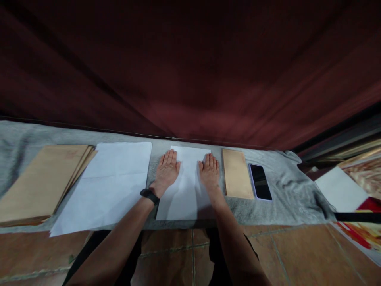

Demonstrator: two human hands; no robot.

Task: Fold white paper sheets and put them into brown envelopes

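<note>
A white sheet of paper lies straight in front of me on the grey cloth. On its left edge my left hand rests flat, fingers stretched away from me, a dark band around the wrist. My right hand lies flat on the right edge in the same way. Neither hand holds anything. Left of the sheet is a larger spread of white paper, whose near corner hangs over the cloth's front edge. To the right lies a narrow brown envelope, close to my right hand.
At far left several large brown envelopes are stacked, touching the white paper. A phone with a dark screen lies beyond the narrow envelope. The grey cloth covers the surface. A dark red curtain hangs behind; printed items stand at right.
</note>
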